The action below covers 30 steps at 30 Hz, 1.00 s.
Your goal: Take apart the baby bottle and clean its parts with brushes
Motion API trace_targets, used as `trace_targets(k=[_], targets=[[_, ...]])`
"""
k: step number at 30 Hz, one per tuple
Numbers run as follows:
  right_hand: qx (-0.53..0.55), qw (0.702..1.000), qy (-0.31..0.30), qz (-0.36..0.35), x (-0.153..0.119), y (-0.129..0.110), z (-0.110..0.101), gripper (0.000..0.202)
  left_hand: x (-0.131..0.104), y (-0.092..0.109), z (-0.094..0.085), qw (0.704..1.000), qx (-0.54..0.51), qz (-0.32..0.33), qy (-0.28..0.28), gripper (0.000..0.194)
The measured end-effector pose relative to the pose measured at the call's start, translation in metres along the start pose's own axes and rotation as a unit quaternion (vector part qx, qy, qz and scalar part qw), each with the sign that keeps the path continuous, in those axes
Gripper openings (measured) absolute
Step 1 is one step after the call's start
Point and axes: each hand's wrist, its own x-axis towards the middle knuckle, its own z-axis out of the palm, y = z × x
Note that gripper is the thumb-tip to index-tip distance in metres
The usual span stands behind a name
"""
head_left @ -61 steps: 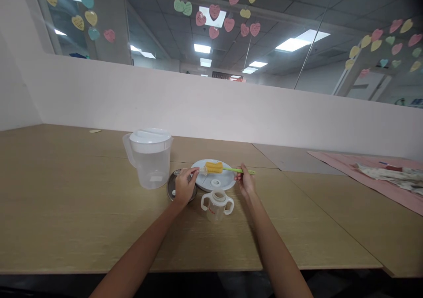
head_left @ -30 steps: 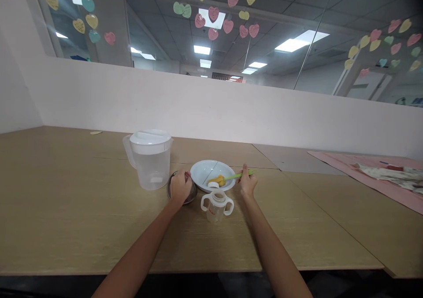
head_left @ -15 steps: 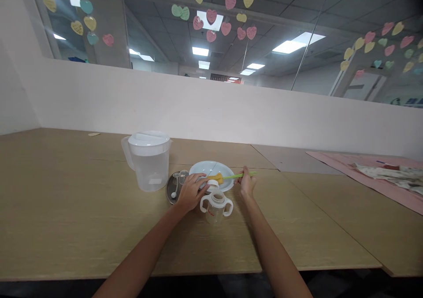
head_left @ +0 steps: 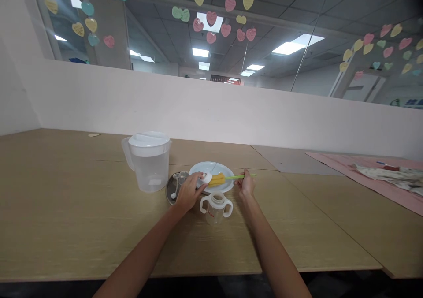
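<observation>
Between the fingers of my left hand is a white bottle cap, tilted over the left part of a white bowl. My right hand is closed around the green handle of a bottle brush. Its yellow sponge head lies over the bowl, close against the cap; whether they touch I cannot tell. In front of the bowl stands an uncapped clear baby bottle with two white side handles, apart from both hands.
A lidded clear pitcher stands to the left. Beside my left hand a dark round tray holds a straw with a weighted end and a small clear cover. Far right, a pink cloth bears crumpled fabric. A white wall runs behind.
The cap in my left hand has turned and shifted slightly left and up. More of the yellow sponge shows. My right hand has barely moved, keeping hold of the brush.
</observation>
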Motion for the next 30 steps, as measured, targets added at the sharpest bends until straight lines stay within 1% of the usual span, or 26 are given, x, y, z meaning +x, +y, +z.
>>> trace_targets(k=[3, 6, 8, 10, 12, 15, 21, 23, 26, 30], targets=[[0.010, 0.999, 0.022, 0.045, -0.003, -0.003, 0.002, 0.033, 0.001, 0.003, -0.001, 1.000, -0.025, -0.005, -0.004, 0.020], [0.033, 0.998, -0.003, 0.062, -0.008, -0.007, 0.005, 0.034, 0.002, 0.006, -0.001, 0.999, -0.045, -0.012, 0.001, 0.018], [0.045, 0.996, 0.000, 0.071, -0.010, -0.009, 0.006, 0.034, 0.003, 0.007, -0.001, 0.997, -0.068, -0.026, 0.009, 0.024], [0.045, 0.996, 0.005, 0.073, -0.012, -0.011, 0.006, 0.033, 0.003, 0.008, -0.001, 0.995, -0.087, -0.035, 0.017, 0.037], [0.037, 0.997, 0.002, 0.067, -0.013, -0.011, 0.006, 0.034, 0.003, 0.009, -0.002, 0.996, -0.082, -0.028, 0.020, 0.045], [0.035, 0.997, -0.016, 0.060, -0.014, -0.012, 0.005, 0.035, 0.004, 0.012, -0.006, 0.998, -0.055, -0.012, 0.025, 0.043], [0.067, 0.993, -0.071, 0.069, -0.013, -0.014, 0.005, 0.037, 0.006, 0.012, -0.007, 0.997, -0.061, -0.037, 0.043, 0.040], [0.073, 0.992, -0.076, 0.076, -0.013, -0.015, 0.005, 0.037, 0.006, 0.011, -0.007, 0.996, -0.060, -0.039, 0.048, 0.040], [0.075, 0.992, -0.067, 0.082, -0.014, -0.016, 0.006, 0.038, 0.006, 0.010, -0.006, 0.995, -0.070, -0.040, 0.056, 0.040], [0.069, 0.993, -0.061, 0.073, -0.015, -0.017, 0.006, 0.040, 0.005, 0.011, -0.004, 0.990, -0.123, -0.043, 0.060, 0.040]])
